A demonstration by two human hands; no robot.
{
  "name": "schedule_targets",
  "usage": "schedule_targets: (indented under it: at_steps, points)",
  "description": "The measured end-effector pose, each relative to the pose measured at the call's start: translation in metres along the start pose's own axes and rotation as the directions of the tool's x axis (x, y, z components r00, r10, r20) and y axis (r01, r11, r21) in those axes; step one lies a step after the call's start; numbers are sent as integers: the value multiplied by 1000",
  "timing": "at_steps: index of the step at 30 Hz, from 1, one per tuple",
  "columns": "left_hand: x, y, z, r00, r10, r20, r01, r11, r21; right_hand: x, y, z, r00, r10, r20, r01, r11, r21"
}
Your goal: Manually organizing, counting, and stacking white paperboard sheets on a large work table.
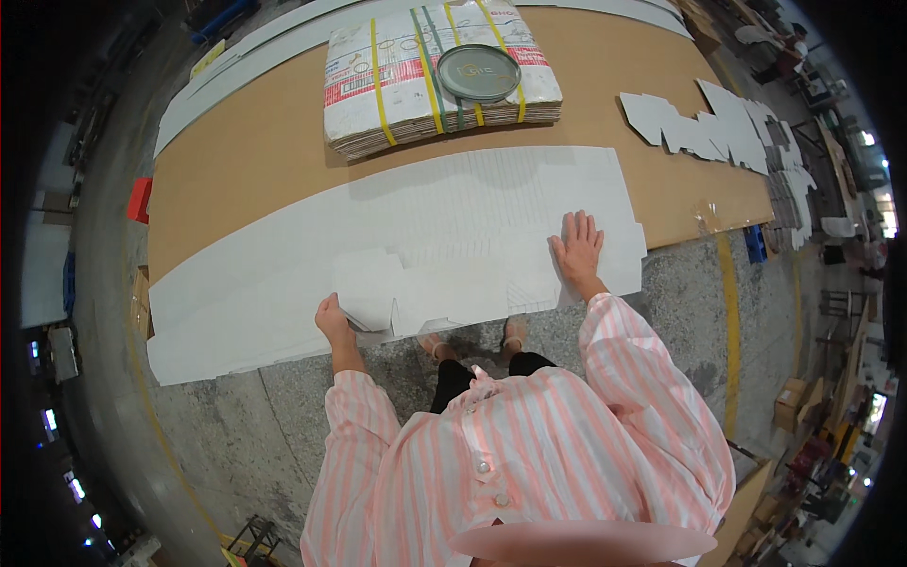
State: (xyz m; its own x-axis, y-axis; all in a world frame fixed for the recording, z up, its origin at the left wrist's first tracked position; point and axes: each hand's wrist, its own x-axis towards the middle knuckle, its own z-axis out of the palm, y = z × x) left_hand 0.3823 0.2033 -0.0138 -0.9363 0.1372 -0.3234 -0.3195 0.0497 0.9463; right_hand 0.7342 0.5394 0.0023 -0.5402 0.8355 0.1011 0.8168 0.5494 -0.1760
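Note:
A long white cardboard sheet (255, 255) with cut edges and fold lines lies along the near side of the work surface. My left hand (333, 319) is closed at its near edge, pinching a smaller white cardboard flap (364, 288) that is slightly lifted, leaving a dark gap beneath. Whether that flap is part of the long sheet or a separate piece, I cannot tell. Toward the sheet's right end, my right hand (579, 248) rests flat, palm down, fingers stretched out.
Beyond the sheet, a strapped bundle of flat cardboard (406, 94) sits on brown board (255, 180), with a round grey-green lid (479, 73) on top. Cut white cardboard pieces (699, 132) lie at the right. A red box (140, 199) stands by the left edge.

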Motion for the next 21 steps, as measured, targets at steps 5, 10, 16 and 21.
schedule_targets:
  at_steps: [5, 10, 16, 21]
  points:
    - [1, 2, 0, 1000, 3, 4, -3, 997, 74, -1, 3, 4, 1000, 21, 18, -21, 1000, -11]
    - [-1, 10, -8, 978, 208, -14, -163, 807, 567, -8, -1, 2, 999, 42, 2, -42, 999, 7]
    - [-29, 26, 40, 587, 369, 720, -786, 48, 616, -11, 1, 1, 995, 105, 2, -104, 988, 112]
    - [-16, 56, 160, 477, 390, 787, -877, 266, 399, -44, 12, -11, 880, 396, -261, -324, 904, 279]
